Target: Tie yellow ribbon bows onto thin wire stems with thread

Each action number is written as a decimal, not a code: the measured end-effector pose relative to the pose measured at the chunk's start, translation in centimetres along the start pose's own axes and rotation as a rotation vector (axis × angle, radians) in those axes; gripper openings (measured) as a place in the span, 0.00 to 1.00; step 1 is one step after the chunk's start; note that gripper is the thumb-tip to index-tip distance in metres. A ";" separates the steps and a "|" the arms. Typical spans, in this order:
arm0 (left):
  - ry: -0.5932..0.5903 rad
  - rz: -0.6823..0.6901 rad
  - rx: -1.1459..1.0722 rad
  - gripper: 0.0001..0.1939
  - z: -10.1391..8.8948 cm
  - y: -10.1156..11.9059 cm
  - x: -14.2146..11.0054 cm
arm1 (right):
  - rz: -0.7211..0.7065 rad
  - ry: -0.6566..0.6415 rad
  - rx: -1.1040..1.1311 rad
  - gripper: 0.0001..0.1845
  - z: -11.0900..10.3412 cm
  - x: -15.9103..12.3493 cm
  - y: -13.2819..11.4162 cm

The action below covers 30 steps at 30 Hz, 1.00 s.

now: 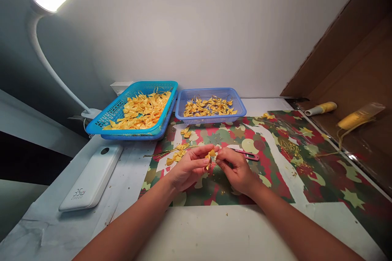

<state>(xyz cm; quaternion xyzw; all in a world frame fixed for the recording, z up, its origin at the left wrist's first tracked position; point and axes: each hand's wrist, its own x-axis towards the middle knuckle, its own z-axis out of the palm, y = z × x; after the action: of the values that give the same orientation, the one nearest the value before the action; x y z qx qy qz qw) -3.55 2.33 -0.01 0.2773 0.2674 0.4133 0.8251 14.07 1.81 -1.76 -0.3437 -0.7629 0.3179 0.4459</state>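
Note:
My left hand and my right hand meet over the patterned sheet, both pinching one small yellow ribbon bow between their fingertips. Just left of my left hand lie a few loose yellow bows with thin gold wires across them. Small pink snips rest on the sheet right behind my right hand.
A turquoise basket heaped with yellow bows and a smaller blue basket with bows stand at the back. A white power bank lies at the left. Yellow ribbon spools sit at the right by a cardboard wall. A lamp arm curves at left.

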 end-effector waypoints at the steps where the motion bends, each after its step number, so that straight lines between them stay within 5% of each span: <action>1: 0.005 0.001 0.000 0.17 0.0 0.0 0.0 | -0.001 -0.002 -0.001 0.14 0.0 0.0 0.0; 30: 0.055 -0.034 0.106 0.23 -0.1 -0.7 0.3 | 0.054 0.040 0.231 0.11 0.8 -0.2 -0.4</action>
<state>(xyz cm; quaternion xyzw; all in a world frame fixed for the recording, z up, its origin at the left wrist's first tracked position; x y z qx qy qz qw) -3.08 2.25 -0.66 0.3047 0.3163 0.3920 0.8084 13.31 1.31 -1.86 -0.3165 -0.7028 0.4085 0.4888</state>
